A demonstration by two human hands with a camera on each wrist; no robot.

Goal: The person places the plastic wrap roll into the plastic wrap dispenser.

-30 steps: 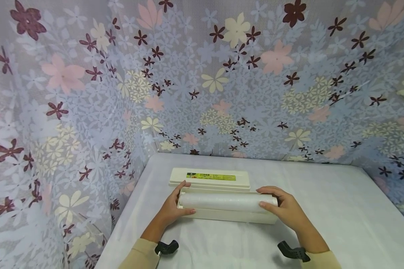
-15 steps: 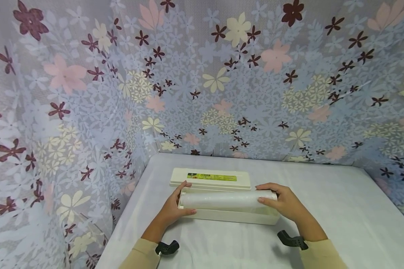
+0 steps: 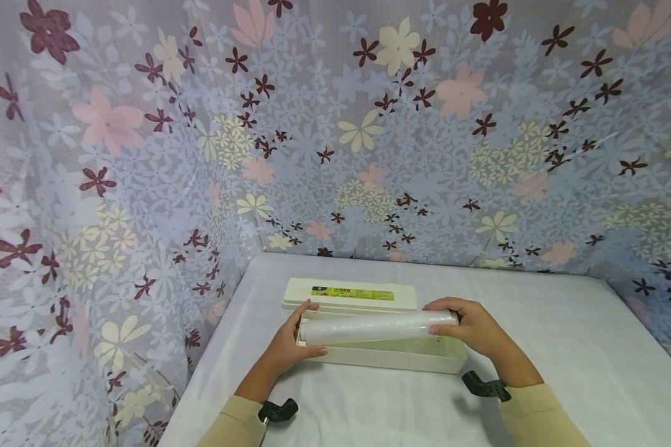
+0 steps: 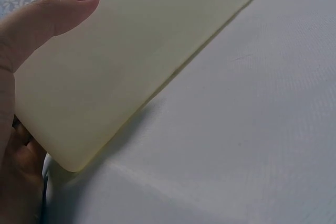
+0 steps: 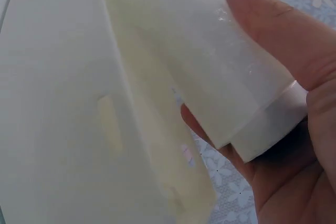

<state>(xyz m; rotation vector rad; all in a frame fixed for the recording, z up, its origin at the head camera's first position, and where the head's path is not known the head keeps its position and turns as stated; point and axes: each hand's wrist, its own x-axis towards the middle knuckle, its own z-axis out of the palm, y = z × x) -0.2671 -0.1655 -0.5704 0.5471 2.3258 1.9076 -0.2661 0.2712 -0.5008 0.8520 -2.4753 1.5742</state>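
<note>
A roll of cling film [image 3: 369, 327] lies at a slant over its long cream box [image 3: 380, 358] in the head view. My left hand [image 3: 282, 344] grips the box's left end, thumb on the front wall and fingers at the back. The roll's left end sits inside the box near that hand. Its right end is raised above the box, where my right hand [image 3: 475, 326] holds it between thumb and fingers. In the right wrist view, a gap shows between the film roll [image 5: 210, 51] and the box wall [image 5: 63, 77]. The left wrist view shows my thumb [image 4: 63, 14] on the box front [image 4: 121, 66].
Behind the box lies its cream lid [image 3: 346, 304], with a green and yellow label [image 3: 363, 293]. A white cloth covers the table [image 3: 537, 310]. Flower-patterned curtains [image 3: 313, 155] hang at the back and sides.
My right hand has raised the roll's right end up and out of the box, so the roll now tilts. The left hand has stayed on the box's left end.
</note>
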